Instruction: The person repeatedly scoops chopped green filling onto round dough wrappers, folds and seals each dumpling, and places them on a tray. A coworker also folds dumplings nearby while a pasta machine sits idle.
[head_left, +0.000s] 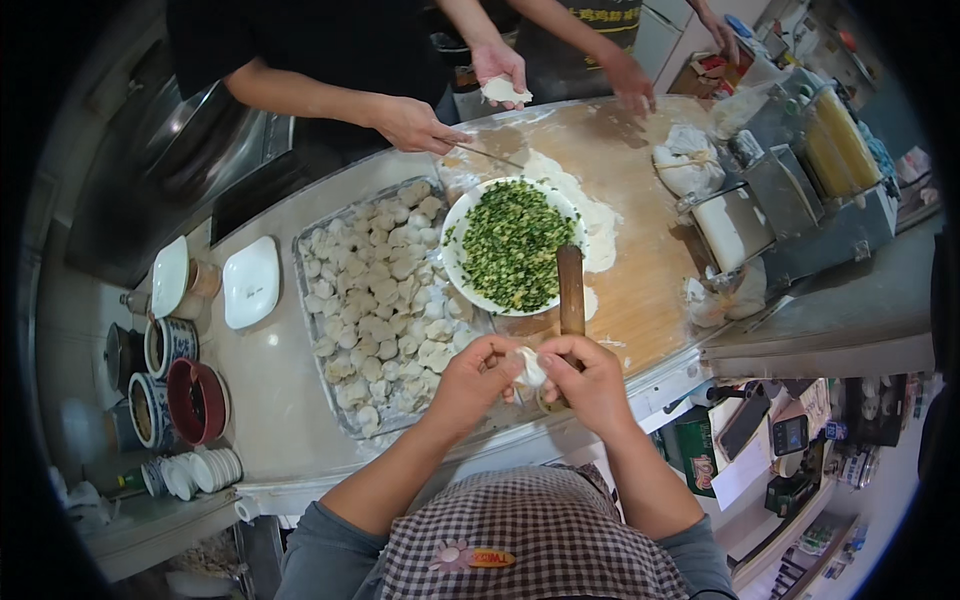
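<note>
Between my left hand (480, 379) and my right hand (589, 379), a small white dough dumpling (530, 367) is pinched in the fingertips of both. Just beyond them a white bowl (452, 281) holds chopped green filling (517, 244) with yellow bits. A dark wooden handle (571, 289) stands out over the bowl's near right side; its lower end is hidden behind my right hand. Left of the bowl lies a tray (334, 409) covered with many shaped dumplings (382, 300).
Across the table, one person's hand (499, 67) holds a dough wrapper (507, 90), the other (416, 124) a thin stick (487, 155). Another person's hand (630, 82) is over the board (645, 225). A dough machine (787, 195) stands right, white dishes (252, 281) left.
</note>
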